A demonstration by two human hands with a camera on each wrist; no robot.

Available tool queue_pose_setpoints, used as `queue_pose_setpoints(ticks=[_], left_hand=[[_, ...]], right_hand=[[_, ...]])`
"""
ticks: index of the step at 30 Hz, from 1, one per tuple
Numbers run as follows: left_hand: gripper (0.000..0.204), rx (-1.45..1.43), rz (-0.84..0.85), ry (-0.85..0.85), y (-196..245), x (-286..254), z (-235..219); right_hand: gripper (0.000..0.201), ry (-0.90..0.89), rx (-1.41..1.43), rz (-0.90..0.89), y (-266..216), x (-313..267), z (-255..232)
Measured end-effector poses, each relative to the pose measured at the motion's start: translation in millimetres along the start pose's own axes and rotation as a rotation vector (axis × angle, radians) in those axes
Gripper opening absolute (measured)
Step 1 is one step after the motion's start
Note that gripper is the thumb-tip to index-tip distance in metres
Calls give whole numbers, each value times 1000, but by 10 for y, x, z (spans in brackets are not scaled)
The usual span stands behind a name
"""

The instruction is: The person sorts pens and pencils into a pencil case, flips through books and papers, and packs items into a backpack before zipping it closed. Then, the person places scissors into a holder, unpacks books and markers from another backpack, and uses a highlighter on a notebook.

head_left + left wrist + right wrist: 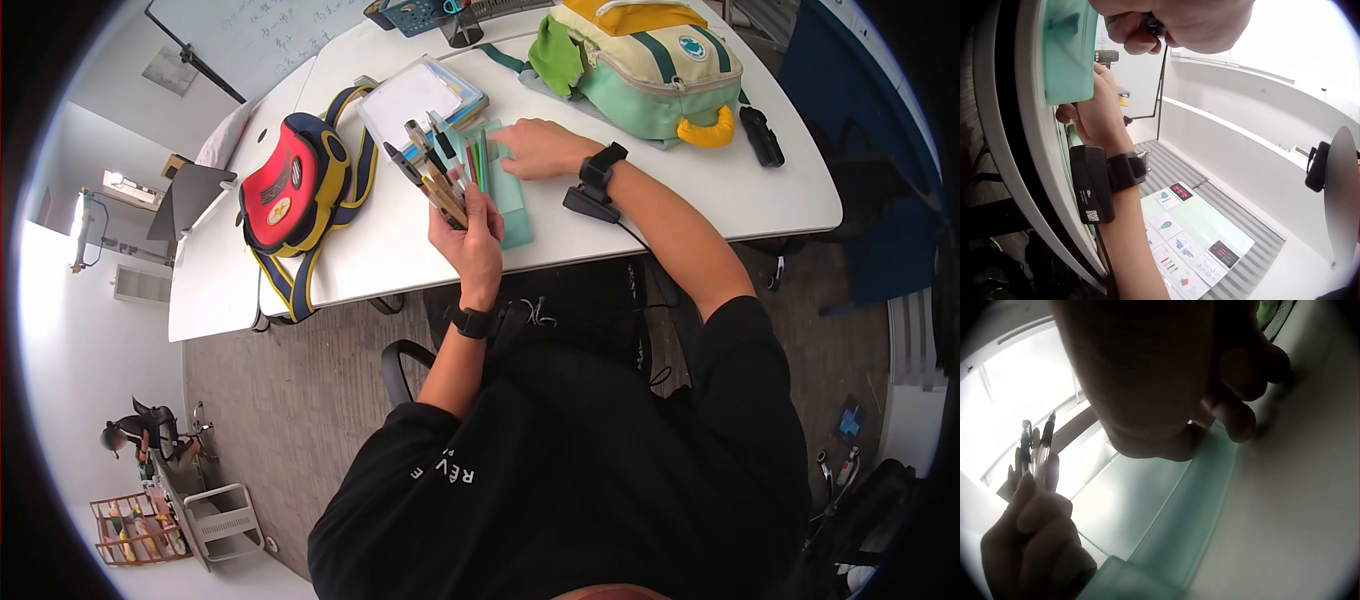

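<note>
Several pens and markers (437, 160) stand upright in a bundle gripped by the left hand (472, 240), above the near-left side of a teal case (514, 210). At the case's upper right edge is the right hand (548, 150), fingers bent around that edge. In the left wrist view, the left hand (1179, 22) is large at the top, beside the case (1069, 62), with the right hand (1099, 109) beyond it. The right wrist view shows the right hand (1147, 381) dark against the case (1175, 519); its grip is partly hidden. Pens (1044, 444) rise from the left hand (1038, 550).
A red and navy backpack (290, 190) lies at the left of the white table (400, 245). Behind the pens is a stack of papers and folders (415, 100). A green and cream backpack (645, 85) and a black object (762, 137) are at the right.
</note>
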State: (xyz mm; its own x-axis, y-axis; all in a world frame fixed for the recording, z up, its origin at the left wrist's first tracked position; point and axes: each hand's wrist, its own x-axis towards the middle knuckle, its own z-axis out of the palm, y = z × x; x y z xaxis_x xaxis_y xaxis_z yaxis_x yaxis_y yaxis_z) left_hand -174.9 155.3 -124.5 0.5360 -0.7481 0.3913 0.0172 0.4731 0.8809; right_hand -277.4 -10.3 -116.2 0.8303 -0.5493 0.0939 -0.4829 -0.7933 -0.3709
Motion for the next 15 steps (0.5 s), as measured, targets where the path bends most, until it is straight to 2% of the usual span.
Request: queue_pose_setpoints(ticks=[3, 5, 9, 11, 15], left_hand=[[29, -7, -1, 0, 2, 2, -4], [29, -10, -4, -5, 1, 4, -6], [25, 2, -2, -2, -10, 6, -6], [25, -4, -4, -3, -6, 3, -1], [25, 1, 3, 3, 3, -2, 9]], right_hand=[[53, 99, 19, -50, -50, -61, -81], [55, 15, 46, -22, -66, -67, -89], [55, 25, -28, -43, -28, -30, -27], [55, -54, -91, -5, -59, -35, -68], [56, -70, -81, 3, -73, -62, -89]])
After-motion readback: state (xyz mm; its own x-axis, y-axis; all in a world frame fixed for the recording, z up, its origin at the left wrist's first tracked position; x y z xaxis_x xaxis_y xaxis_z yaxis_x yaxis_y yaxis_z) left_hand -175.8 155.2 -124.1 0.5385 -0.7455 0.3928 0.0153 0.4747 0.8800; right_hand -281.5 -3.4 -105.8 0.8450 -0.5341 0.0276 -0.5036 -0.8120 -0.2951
